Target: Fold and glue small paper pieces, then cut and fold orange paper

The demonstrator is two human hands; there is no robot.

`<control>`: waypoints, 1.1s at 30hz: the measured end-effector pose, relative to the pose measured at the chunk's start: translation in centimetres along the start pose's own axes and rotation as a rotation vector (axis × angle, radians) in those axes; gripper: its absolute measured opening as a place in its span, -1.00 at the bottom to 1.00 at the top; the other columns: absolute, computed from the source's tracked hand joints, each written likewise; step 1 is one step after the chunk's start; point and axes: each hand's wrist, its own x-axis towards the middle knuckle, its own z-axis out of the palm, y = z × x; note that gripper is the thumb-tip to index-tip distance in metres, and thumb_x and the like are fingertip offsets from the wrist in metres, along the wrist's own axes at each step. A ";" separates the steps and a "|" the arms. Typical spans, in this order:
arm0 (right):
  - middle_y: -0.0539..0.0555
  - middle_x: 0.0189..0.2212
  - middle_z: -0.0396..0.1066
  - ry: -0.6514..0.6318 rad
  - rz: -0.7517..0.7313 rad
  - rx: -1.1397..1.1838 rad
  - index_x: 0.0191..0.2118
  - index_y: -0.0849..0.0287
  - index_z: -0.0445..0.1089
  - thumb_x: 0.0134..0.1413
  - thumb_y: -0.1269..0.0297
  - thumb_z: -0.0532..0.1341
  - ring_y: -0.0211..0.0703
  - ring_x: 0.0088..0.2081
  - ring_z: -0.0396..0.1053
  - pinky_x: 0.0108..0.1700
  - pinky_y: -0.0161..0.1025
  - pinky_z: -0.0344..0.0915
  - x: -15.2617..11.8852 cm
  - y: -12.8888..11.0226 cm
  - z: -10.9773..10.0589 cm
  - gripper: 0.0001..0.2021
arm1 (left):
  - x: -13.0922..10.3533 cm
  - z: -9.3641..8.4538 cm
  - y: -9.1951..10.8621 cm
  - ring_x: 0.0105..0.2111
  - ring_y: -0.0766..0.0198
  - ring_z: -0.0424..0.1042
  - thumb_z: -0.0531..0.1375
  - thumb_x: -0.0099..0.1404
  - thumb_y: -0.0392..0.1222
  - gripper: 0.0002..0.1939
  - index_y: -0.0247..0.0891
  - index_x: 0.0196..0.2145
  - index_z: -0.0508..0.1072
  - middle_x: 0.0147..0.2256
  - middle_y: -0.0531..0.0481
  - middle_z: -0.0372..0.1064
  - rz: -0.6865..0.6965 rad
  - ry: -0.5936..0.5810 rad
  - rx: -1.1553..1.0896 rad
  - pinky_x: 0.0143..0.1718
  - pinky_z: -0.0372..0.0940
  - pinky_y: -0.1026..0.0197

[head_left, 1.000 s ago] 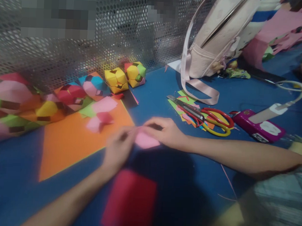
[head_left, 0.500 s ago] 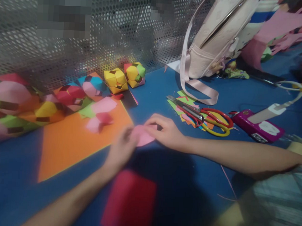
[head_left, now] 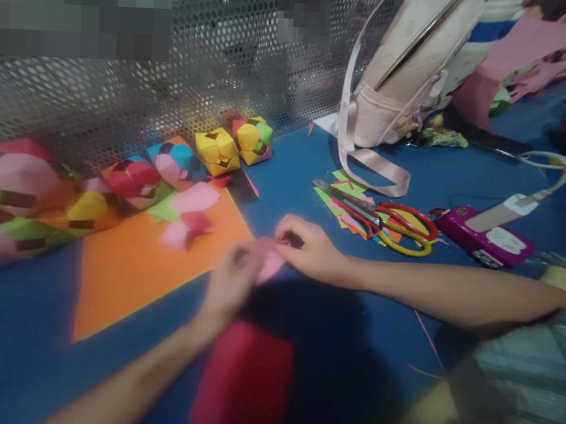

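Note:
Between my two hands is a piece of pink paper, partly covered by my fingers. My left hand, smeared by motion, grips its left side. At the upper right edge, my right hand pinches the paper between thumb and curled fingers. Below my hands lies a red sheet of paper. To the left, an orange sheet carries several folded pink, red and green paper pieces.
Folded paper balls line the perforated metal panel. Right of my hands are scissors and a box cutter on paper scraps, and a purple device with a cable. A pale bag stands behind, its strap trailing.
The pink paper has been turned or bent between my hands, and less of its flat face shows. My left hand has shifted slightly; the right has barely moved.

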 end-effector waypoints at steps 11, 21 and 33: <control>0.07 -0.35 0.32 -0.085 -0.257 -0.067 -0.34 0.18 0.27 0.05 0.45 0.17 -0.21 -0.28 0.26 -0.23 -0.27 0.26 -0.1 -0.3 -0.2 -0.94 | 0.3 -0.4 -0.6 -0.42 0.31 0.30 0.21 0.17 -0.12 -0.84 -0.22 -0.32 0.36 -0.40 0.10 0.33 0.068 -0.013 -0.014 -0.38 0.16 0.28; -0.01 -0.39 0.30 -0.115 0.041 -0.019 -0.29 0.19 0.31 0.16 0.31 0.20 -0.32 -0.39 0.25 -0.33 -0.36 0.22 0.0 -0.2 0.0 -0.92 | 0.4 -0.4 -0.4 -0.27 0.23 0.37 0.19 0.24 -0.01 -0.77 -0.23 -0.29 0.43 -0.30 0.03 0.43 0.092 -0.094 -0.026 -0.20 0.22 0.22; -0.05 -0.47 0.27 -0.124 0.059 -0.013 -0.39 0.20 0.30 0.16 0.32 0.17 -0.35 -0.46 0.17 -0.40 -0.37 0.14 0.1 0.1 0.2 -0.88 | 0.1 -0.3 0.0 -0.24 0.27 0.39 0.19 0.26 0.00 -0.78 -0.17 -0.25 0.50 -0.27 0.06 0.46 0.126 -0.111 -0.064 -0.18 0.22 0.26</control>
